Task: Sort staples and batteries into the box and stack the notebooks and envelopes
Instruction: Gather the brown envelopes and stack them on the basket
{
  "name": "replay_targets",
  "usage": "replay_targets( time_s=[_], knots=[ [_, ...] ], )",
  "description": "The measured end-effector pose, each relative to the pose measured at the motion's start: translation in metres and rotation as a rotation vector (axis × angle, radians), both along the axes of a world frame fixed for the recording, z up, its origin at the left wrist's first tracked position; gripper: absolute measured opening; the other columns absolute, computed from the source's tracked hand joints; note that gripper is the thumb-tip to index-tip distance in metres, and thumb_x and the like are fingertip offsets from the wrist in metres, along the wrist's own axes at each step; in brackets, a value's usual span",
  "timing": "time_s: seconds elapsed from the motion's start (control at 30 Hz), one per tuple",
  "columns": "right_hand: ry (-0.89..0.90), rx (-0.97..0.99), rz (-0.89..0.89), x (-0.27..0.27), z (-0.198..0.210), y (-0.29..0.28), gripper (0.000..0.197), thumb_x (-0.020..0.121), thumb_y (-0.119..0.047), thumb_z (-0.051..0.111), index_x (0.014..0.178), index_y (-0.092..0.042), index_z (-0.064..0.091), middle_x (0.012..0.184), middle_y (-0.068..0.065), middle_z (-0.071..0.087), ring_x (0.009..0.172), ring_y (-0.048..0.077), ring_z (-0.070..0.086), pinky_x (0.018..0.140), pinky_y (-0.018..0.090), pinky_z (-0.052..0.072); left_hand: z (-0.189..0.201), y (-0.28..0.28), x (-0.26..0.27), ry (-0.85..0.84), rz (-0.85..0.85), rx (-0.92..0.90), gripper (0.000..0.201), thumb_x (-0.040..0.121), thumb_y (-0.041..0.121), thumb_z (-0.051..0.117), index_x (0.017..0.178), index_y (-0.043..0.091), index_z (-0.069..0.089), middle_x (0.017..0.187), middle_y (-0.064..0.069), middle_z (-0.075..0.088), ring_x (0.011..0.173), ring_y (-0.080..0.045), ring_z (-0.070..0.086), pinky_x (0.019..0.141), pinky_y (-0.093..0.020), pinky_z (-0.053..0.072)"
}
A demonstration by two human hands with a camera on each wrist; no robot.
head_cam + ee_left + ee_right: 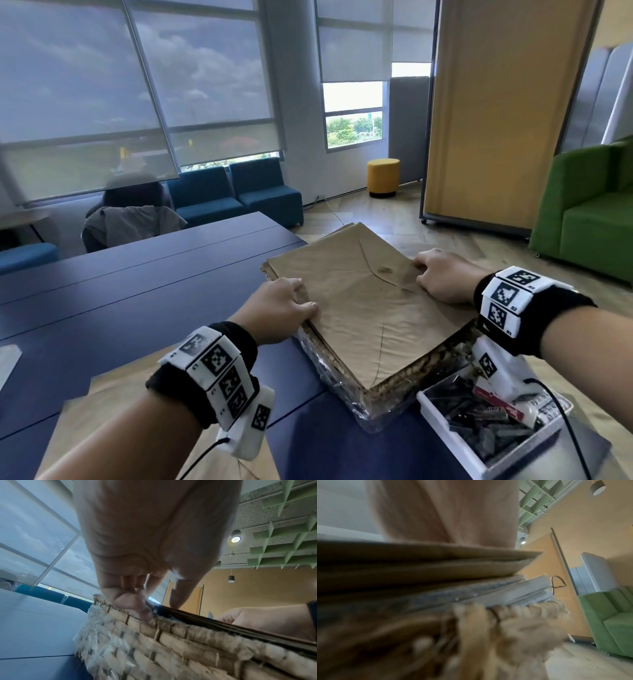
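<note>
The stack of brown envelopes (363, 301) was laid across the top of a woven basket (171, 639) at the right end of the blue desk (137, 294), with notebooks (513, 592) seen beneath it in the right wrist view. The left hand (277, 310) was set at the near-left edge of the stack, its fingers (132, 604) curled over the edge onto the basket rim and the thumb laid on top. The right hand (442, 275) was rested on the far-right edge, its fingers bent over the top envelope; whether the edge was pinched could not be told.

The step was judged to be the squaring of the stack. It would be done best by light, even pressure from both sides, so that the thin paper would be slid and not creased.

The white box (442, 421), already filled with dark staples and a red-and-white battery pack (500, 404), stood just beside the basket's near corner and could be knocked by the right wrist. Crinkled plastic wrap (329, 370) was bunched around the basket, and a further brown sheet (102, 411) lay under the left forearm.
</note>
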State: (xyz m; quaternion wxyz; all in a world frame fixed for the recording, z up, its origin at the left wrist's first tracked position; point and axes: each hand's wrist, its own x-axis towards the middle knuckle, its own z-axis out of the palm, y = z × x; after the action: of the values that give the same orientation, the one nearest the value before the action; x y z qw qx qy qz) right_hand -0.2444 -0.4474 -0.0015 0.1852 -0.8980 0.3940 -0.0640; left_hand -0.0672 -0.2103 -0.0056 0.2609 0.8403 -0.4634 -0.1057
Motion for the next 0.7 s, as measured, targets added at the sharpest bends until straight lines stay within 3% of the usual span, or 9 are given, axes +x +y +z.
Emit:
replay_targets(
  time_s=[0.13, 0.2, 0.27, 0.4, 0.5, 0.6, 0.7],
  knots=[
    [0.039, -0.020, -0.034, 0.001, 0.003, 0.007, 0.034, 0.095, -0.014, 0.046, 0.126, -0.015, 0.062, 0.140, 0.010, 0.052, 0.126, 0.033, 0.049, 0.105, 0.041, 0.042, 0.001, 0.001, 0.004, 0.000, -0.012, 0.000, 0.025, 0.095, 0.034, 0.068, 0.113, 0.019, 0.060, 0.083, -0.004, 0.067, 0.078, -0.025, 0.068, 0.080, -0.041, 0.058],
    [0.060, -0.066, -0.063, 0.001, 0.007, 0.013, 0.038, 0.096, -0.019, 0.045, 0.133, -0.018, 0.056, 0.147, 0.009, 0.044, 0.135, 0.035, 0.038, 0.113, 0.051, 0.034, 0.001, 0.003, 0.008, 0.007, -0.016, 0.002, 0.043, 0.095, 0.036, 0.067, 0.133, 0.020, 0.056, 0.085, -0.003, 0.066, 0.074, -0.020, 0.067, 0.076, -0.037, 0.057],
    [0.028, -0.082, -0.085, 0.002, 0.013, 0.024, 0.042, 0.100, -0.021, 0.043, 0.142, -0.025, 0.048, 0.154, 0.004, 0.031, 0.142, 0.032, 0.024, 0.111, 0.052, 0.025, 0.001, 0.008, 0.013, 0.016, -0.015, -0.019, 0.052, 0.096, 0.037, 0.067, 0.142, 0.020, 0.051, 0.084, 0.001, 0.063, 0.071, -0.015, 0.064, 0.072, -0.031, 0.054],
    [-0.191, -0.099, -0.023, 0.008, 0.027, 0.049, 0.042, 0.103, -0.029, 0.049, 0.145, -0.029, 0.048, 0.155, 0.002, 0.031, 0.141, 0.030, 0.026, 0.111, 0.051, 0.025, 0.004, 0.027, 0.018, -0.003, 0.003, -0.116, 0.030, 0.097, 0.034, 0.067, 0.123, 0.020, 0.059, 0.071, 0.003, 0.062, 0.059, -0.013, 0.062, 0.057, -0.023, 0.049],
    [-0.364, -0.115, 0.077, 0.020, 0.036, 0.076, 0.037, 0.100, -0.028, 0.056, 0.137, -0.027, 0.057, 0.142, 0.003, 0.043, 0.132, 0.030, 0.037, 0.112, 0.051, 0.034, 0.007, 0.054, 0.023, -0.007, 0.038, -0.196, 0.015, 0.098, 0.030, 0.065, 0.109, 0.020, 0.062, 0.065, 0.001, 0.064, 0.054, -0.014, 0.062, 0.060, -0.032, 0.055],
    [-0.494, -0.088, 0.234, 0.037, 0.047, 0.114, 0.032, 0.099, -0.028, 0.061, 0.131, -0.027, 0.061, 0.124, -0.005, 0.045, 0.116, 0.021, 0.047, 0.100, 0.035, 0.039, 0.002, 0.093, 0.032, -0.025, 0.111, -0.212, 0.009, 0.097, 0.029, 0.066, 0.099, 0.020, 0.066, 0.067, -0.001, 0.066, 0.061, -0.018, 0.065, 0.068, -0.040, 0.056],
    [-0.543, -0.064, 0.366, 0.053, 0.054, 0.152, 0.030, 0.098, -0.027, 0.065, 0.128, -0.028, 0.063, 0.123, -0.007, 0.050, 0.100, 0.011, 0.052, 0.092, 0.022, 0.041, -0.014, 0.135, 0.048, 0.013, 0.229, -0.152, 0.012, 0.096, 0.031, 0.068, 0.091, 0.020, 0.068, 0.077, -0.001, 0.068, 0.071, -0.022, 0.067, 0.072, -0.040, 0.055]
  ],
)
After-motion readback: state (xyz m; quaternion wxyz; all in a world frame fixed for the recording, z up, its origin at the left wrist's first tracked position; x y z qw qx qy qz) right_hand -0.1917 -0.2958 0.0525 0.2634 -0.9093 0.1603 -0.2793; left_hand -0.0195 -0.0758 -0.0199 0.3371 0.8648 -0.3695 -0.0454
